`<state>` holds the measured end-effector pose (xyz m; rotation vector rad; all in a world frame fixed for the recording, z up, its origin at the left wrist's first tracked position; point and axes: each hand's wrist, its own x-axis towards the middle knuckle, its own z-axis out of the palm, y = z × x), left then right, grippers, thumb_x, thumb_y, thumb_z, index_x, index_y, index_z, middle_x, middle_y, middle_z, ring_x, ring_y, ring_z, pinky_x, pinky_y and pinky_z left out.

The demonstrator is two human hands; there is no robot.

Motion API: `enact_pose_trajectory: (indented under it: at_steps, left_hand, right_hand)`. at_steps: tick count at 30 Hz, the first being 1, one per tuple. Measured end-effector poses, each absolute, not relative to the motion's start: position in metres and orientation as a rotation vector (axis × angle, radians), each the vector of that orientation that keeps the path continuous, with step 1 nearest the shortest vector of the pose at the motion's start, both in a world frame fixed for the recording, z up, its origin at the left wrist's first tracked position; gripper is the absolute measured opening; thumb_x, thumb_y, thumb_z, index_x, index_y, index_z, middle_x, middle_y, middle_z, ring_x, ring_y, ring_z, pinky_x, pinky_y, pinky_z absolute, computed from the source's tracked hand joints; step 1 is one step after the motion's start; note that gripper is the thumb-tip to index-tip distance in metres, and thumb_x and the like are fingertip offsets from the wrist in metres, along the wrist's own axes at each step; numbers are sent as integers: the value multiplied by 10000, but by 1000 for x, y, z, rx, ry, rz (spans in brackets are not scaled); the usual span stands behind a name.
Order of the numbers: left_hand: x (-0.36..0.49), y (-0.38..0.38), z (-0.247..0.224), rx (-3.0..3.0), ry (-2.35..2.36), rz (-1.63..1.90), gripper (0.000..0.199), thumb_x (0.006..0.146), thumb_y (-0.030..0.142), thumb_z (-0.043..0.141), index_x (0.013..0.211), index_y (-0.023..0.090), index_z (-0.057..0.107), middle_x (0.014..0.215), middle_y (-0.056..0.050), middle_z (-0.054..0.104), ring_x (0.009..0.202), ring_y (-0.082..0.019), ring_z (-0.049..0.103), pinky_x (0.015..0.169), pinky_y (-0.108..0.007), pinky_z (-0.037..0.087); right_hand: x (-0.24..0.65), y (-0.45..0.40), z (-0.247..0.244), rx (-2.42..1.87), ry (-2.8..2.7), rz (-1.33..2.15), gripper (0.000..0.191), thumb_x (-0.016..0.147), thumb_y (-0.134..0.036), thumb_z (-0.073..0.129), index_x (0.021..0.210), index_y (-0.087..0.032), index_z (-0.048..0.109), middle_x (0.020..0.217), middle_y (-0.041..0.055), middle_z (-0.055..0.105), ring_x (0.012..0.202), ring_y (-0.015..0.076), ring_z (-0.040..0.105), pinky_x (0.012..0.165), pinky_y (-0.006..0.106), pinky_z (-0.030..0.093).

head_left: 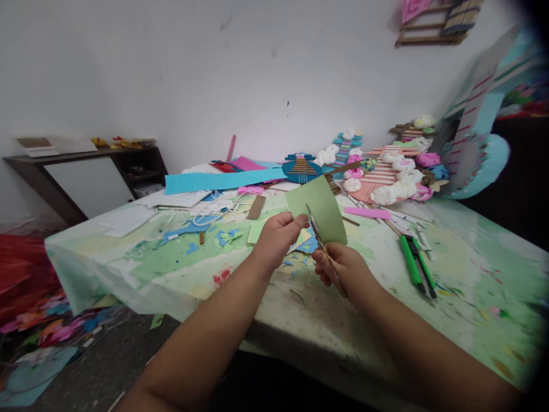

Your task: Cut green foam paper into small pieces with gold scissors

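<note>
A sheet of green paper (328,213) is held up over the middle of the table. My left hand (278,236) pinches its lower left edge between thumb and fingers. Scissors (316,229) are in my right hand (341,266), whose fingers wrap round the handles. The scissor blades point up and to the left, against the green paper near my left thumb. Small blue and yellow paper pieces lie on the table under my hands.
Green cutters (412,260) lie to the right, near a pink strip (368,213). A long blue strip (223,179), white cords and paper scraps cover the back left. Paper-decorated instrument shapes (302,169) lean near the wall. The tablecloth (171,286) is stained.
</note>
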<state>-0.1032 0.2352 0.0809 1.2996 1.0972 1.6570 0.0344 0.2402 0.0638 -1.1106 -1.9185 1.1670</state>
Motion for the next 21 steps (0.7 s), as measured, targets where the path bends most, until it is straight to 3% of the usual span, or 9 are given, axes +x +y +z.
enact_pose_trajectory:
  at_steps: [21]
  left_hand:
    - [-104,239,78,1328,1069,1625,250,661,380,513,600,138,525,386,61,312,374,-31,264,392,-185,198]
  right_hand:
    - [36,247,53,-1121,-1999,1040,389,677,-558,383,568,-185,406,442,-25,464,326,73,410,321,194,305]
